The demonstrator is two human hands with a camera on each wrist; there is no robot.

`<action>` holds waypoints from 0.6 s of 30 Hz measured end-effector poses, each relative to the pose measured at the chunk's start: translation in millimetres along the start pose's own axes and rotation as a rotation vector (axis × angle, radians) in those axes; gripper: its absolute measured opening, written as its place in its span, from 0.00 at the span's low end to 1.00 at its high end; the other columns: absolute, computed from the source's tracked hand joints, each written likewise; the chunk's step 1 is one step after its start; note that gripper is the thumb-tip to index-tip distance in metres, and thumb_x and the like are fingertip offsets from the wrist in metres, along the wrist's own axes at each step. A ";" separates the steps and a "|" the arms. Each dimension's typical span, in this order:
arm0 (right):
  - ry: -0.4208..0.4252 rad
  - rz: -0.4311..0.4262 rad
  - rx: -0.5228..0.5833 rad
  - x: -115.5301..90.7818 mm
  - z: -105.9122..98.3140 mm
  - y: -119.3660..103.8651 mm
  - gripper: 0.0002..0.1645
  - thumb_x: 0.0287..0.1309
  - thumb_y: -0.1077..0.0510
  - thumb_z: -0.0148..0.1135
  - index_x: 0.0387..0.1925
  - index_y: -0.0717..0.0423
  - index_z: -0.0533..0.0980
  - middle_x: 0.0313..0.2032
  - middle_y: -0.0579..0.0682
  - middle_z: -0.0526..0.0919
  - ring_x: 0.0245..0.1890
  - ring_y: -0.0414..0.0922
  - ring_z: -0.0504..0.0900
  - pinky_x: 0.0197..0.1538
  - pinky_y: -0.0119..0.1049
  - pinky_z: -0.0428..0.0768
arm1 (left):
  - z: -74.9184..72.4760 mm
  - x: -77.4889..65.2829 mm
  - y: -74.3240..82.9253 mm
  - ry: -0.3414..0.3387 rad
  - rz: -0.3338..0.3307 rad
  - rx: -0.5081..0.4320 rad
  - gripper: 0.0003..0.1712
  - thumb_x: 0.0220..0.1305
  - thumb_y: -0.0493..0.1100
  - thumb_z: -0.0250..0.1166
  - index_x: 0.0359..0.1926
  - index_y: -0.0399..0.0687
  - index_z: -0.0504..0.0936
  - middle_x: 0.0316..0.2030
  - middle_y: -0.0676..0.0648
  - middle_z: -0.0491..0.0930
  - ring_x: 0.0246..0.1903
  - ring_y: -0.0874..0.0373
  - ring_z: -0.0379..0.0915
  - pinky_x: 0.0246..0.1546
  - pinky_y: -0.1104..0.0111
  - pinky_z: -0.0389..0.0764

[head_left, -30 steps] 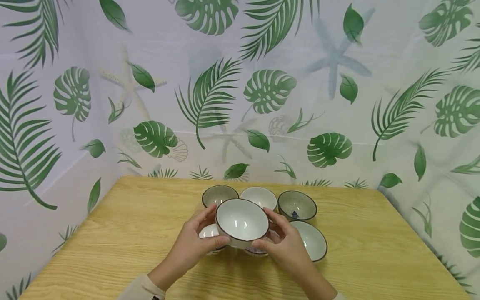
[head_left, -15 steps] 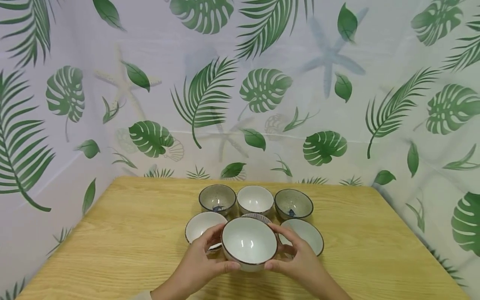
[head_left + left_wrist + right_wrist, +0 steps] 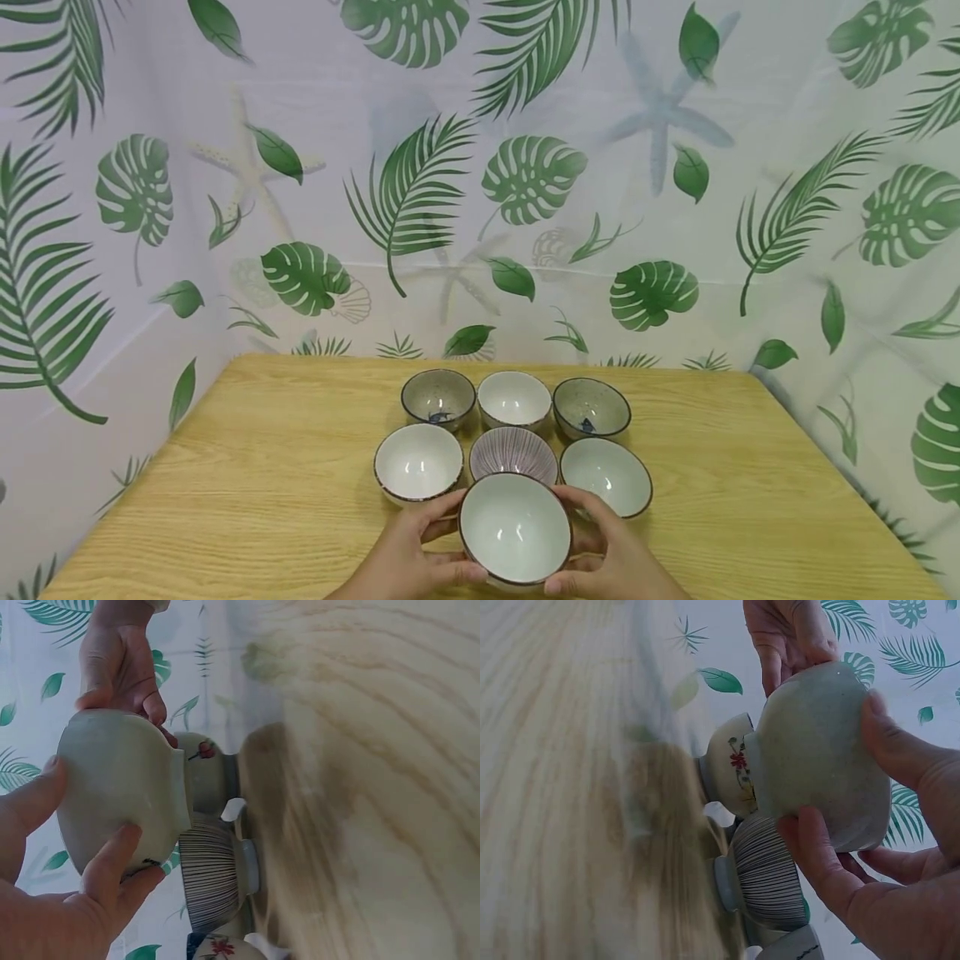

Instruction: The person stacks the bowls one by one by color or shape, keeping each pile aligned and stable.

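Note:
Both hands hold a white bowl with a dark brown rim [image 3: 515, 529] near the front of the table. My left hand [image 3: 420, 546] grips its left side, thumb at the near rim. On the opposite side my right hand [image 3: 611, 550] grips it likewise. In the left wrist view the held bowl [image 3: 120, 787] hangs apart from the tabletop, its pale outside and foot showing. Just beyond it stands a purple-striped bowl [image 3: 513, 450], its near part hidden behind the held one. White bowls stand at left [image 3: 418, 461] and right [image 3: 606, 475] of the striped bowl.
A back row has a speckled grey bowl [image 3: 438, 396], a white bowl [image 3: 514, 398] and another grey bowl [image 3: 592, 407] with a blue mark inside. All stand on a wooden table [image 3: 262, 483]. A leaf-patterned curtain [image 3: 450, 208] hangs behind and along the sides.
The two hands have brought the held bowl nearer the person and a little to the right. The striped bowl and the left white bowl, largely covered before, now show. The standing bowls keep their places.

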State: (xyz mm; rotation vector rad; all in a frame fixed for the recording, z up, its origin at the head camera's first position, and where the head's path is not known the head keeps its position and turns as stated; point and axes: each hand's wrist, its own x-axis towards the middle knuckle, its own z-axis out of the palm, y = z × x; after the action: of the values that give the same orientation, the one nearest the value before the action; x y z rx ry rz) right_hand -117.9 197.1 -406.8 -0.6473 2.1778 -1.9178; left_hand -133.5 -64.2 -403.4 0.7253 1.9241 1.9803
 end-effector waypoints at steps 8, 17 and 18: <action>-0.048 -0.015 0.034 -5.0 -3.3 21.0 0.49 0.44 0.65 0.71 0.63 0.72 0.53 0.58 0.64 0.57 0.37 0.52 0.80 0.37 0.47 0.80 | 1.6 -3.7 -11.6 -0.028 -0.005 0.094 0.42 0.47 0.38 0.73 0.61 0.27 0.64 0.58 0.32 0.65 0.53 0.40 0.68 0.40 0.64 0.78; -0.071 0.057 0.115 -12.7 -3.0 29.9 0.52 0.42 0.64 0.72 0.61 0.76 0.49 0.55 0.77 0.50 0.36 0.50 0.80 0.38 0.46 0.80 | 6.9 -3.1 -17.0 0.013 -0.187 -0.073 0.37 0.44 0.22 0.67 0.58 0.22 0.64 0.52 0.35 0.69 0.51 0.45 0.69 0.41 0.59 0.78; -0.073 0.064 0.115 -12.8 -3.6 30.9 0.53 0.42 0.64 0.72 0.61 0.76 0.49 0.55 0.77 0.50 0.36 0.49 0.80 0.39 0.46 0.80 | 7.9 -2.9 -17.8 0.025 -0.208 -0.095 0.36 0.45 0.20 0.66 0.57 0.22 0.63 0.52 0.36 0.69 0.50 0.45 0.69 0.41 0.59 0.78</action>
State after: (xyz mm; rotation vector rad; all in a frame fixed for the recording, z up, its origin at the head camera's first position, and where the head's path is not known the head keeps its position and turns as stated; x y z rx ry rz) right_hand -114.3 208.2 -438.4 -0.6096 2.0040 -1.9383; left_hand -129.3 -57.8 -421.5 0.4578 1.8235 1.9445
